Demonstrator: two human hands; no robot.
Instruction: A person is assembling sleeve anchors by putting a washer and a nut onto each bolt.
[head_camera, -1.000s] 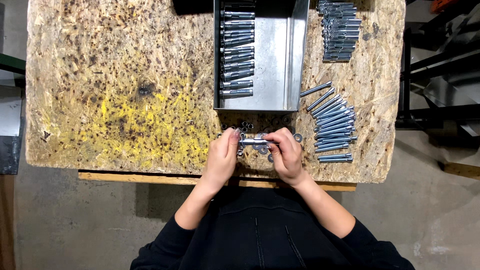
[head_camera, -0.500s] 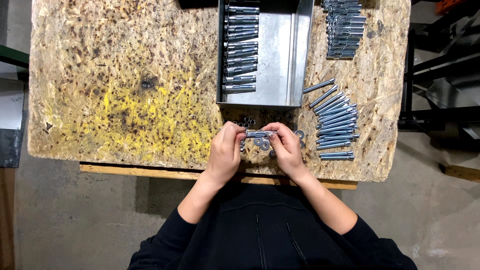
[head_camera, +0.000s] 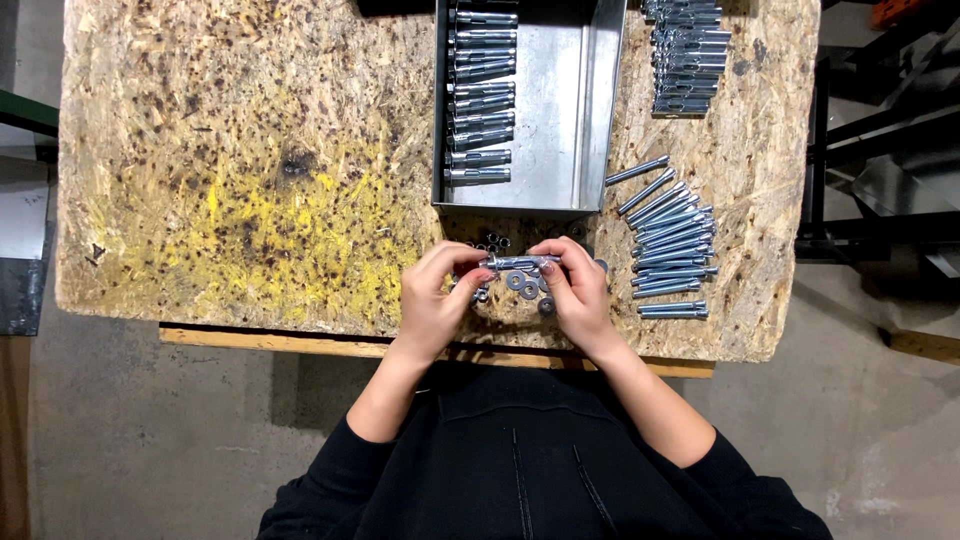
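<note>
Both hands hold one silver anchor bolt (head_camera: 518, 263) level above the near edge of the chipboard table (head_camera: 250, 180). My left hand (head_camera: 435, 300) pinches its left end. My right hand (head_camera: 575, 290) grips its right end. Loose washers (head_camera: 522, 285) and nuts (head_camera: 493, 241) lie on the board just under and beyond the bolt.
A metal tray (head_camera: 565, 110) sits at the back centre with a column of assembled bolts (head_camera: 480, 95) along its left side. A fan of bare bolts (head_camera: 672, 245) lies right of my right hand. Another bolt stack (head_camera: 685, 55) is at the back right. Dark frames stand off the table's right.
The bolt and both hands stay at the same spot on the table. The fingers have shifted slightly along the bolt.
</note>
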